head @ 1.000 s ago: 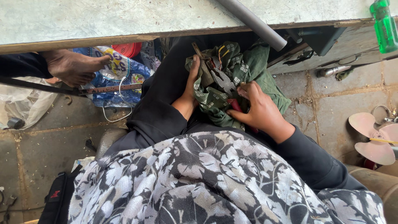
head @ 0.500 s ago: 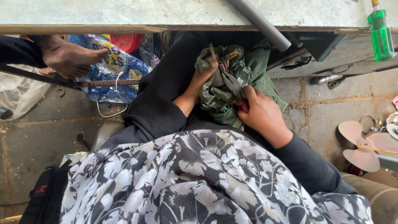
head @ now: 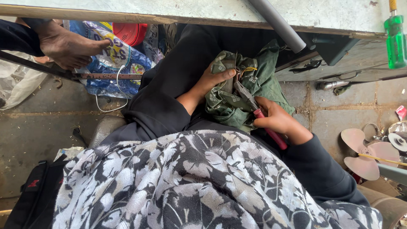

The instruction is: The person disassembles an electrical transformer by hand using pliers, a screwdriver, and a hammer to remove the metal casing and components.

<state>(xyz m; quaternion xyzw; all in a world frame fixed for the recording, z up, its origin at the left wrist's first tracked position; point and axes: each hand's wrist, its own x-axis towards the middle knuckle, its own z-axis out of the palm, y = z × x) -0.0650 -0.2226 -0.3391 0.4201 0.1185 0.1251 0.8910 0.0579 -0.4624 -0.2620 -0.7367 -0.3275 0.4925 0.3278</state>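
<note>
My left hand (head: 210, 81) clutches a bunched green patterned cloth (head: 250, 91) on my lap, thumb pressed over its top fold. My right hand (head: 277, 119) grips red-handled pliers (head: 259, 113), whose metal jaws point up-left into the cloth beside a bit of yellow wire (head: 249, 70). Both forearms wear dark sleeves. A floral black-and-white garment (head: 190, 182) covers my torso below.
Another person's hand (head: 70, 46) rests at upper left on a rusty metal bar (head: 106, 76), over a blue printed bag (head: 114, 55). A grey pipe (head: 277, 24) and green screwdriver (head: 396, 38) lie on the bench edge. Pink fan blades (head: 366, 152) sit at right; a black bag (head: 36, 199) at lower left.
My right hand has drawn the pliers out of the cloth, so the red handles now show. My left hand shifted higher on the cloth. The view tilted slightly.
</note>
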